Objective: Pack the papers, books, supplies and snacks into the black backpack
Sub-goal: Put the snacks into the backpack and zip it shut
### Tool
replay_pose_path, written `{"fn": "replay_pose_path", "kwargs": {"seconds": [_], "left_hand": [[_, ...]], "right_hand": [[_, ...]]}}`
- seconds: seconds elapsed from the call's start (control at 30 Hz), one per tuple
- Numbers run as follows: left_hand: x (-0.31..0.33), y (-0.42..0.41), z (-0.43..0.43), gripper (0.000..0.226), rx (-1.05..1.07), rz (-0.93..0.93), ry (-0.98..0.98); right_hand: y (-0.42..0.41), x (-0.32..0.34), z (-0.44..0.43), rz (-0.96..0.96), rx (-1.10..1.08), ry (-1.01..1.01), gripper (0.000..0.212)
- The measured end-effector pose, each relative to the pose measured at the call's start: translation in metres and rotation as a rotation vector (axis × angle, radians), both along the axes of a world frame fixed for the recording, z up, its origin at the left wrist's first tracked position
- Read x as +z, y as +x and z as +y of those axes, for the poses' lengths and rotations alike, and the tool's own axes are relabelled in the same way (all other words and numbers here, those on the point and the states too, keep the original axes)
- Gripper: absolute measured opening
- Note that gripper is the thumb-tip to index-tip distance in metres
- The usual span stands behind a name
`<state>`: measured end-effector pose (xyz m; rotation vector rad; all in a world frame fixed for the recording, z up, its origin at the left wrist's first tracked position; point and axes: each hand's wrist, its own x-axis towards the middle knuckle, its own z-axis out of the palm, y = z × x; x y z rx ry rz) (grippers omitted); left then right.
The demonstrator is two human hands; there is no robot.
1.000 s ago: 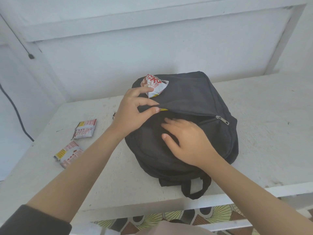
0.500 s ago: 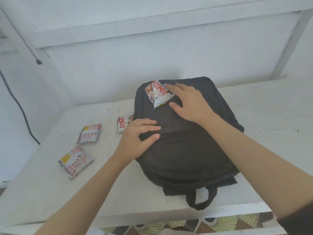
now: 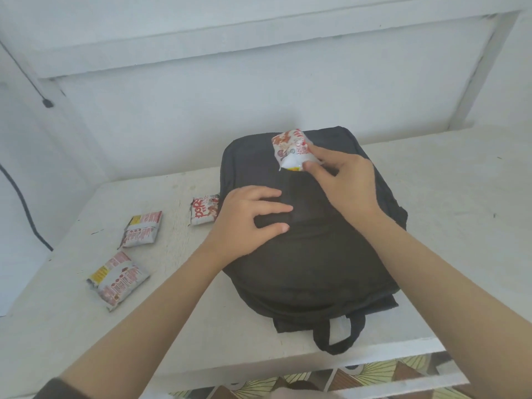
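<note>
Pinches a snack packet [image 3: 290, 148] in the right grip [image 3: 345, 182], atop the far end of the black backpack [image 3: 316, 254] lying flat on the white surface [image 3: 460, 226]. Rests the left grip [image 3: 244, 220], fingers spread and holding nothing, on the backpack's middle. Shows three loose packets [image 3: 205, 209] [image 3: 142, 228] [image 3: 117, 279] on the surface to the left.

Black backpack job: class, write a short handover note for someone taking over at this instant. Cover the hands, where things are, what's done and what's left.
Left hand: rests flat on the black backpack, holding nothing.
Right hand: pinches a snack packet atop the backpack's far end.
The backpack lies flat on the white table. Three more lie on the table to its left: the packet beside the bag, the middle packet, the near packet.
Done: no papers, books or supplies are in sight; whether they are inside cannot be seen.
Left: get all four packets into the backpack.
</note>
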<state>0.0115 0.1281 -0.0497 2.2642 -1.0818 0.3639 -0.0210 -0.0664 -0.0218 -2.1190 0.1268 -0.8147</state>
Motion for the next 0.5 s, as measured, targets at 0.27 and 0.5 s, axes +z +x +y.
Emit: {"fn": "replay_pose_path", "kwargs": {"seconds": [0.27, 0.5], "left_hand": [[0.024, 0.018, -0.056, 0.011, -0.186, -0.128, 0.220], [0.040, 0.029, -0.066, 0.008, -0.223, -0.192, -0.032]], "right_hand": [[-0.085, 0.008, -0.011, -0.070, -0.186, 0.250, 0.028], [-0.137, -0.023, 0.010, -0.071, -0.302, 0.012, 0.036]]}}
